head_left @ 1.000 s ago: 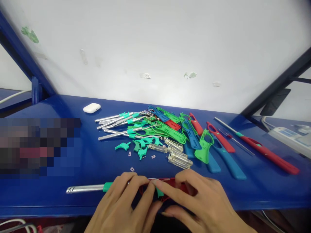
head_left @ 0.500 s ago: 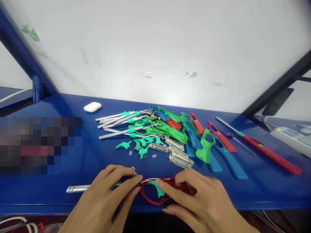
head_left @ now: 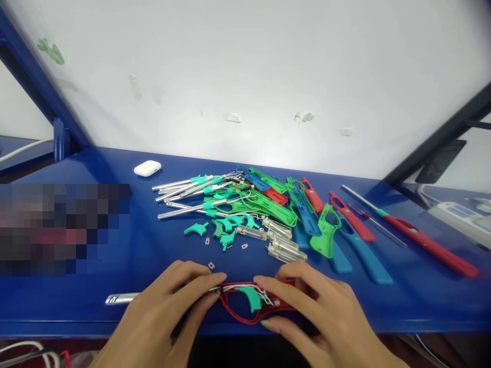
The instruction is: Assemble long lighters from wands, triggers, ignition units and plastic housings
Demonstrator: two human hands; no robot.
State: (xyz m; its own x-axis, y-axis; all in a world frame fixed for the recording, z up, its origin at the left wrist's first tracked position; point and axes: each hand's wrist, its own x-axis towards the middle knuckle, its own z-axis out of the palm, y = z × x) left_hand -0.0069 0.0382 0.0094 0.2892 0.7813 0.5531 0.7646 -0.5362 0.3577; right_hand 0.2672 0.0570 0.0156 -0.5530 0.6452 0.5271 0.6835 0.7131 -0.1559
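Note:
A red lighter handle half (head_left: 245, 321) lies between my hands near the table's front edge, its inner side facing up. My left hand (head_left: 164, 306) is closed on its left end, where a silver tube (head_left: 120, 298) sticks out to the left. My right hand (head_left: 318, 312) grips the handle's right part, index fingertip at the upper edge and thumb below. Inside the handle sits a teal trigger (head_left: 252, 298), with white wires (head_left: 264, 295) looping over and past it. My fingers hide both ends of the handle.
Beyond my hands lie silver tubes (head_left: 180, 210), teal triggers (head_left: 196, 229), clear fuel tanks (head_left: 286, 253) and green handle halves (head_left: 325, 232). To the right are a screwdriver (head_left: 366, 215) and a red lighter (head_left: 425, 243). A white earbud case (head_left: 148, 168) sits back left.
My right index finger has moved off the wires beside the trigger to the handle's upper edge. More of the wires and trigger shows. My left hand has barely moved.

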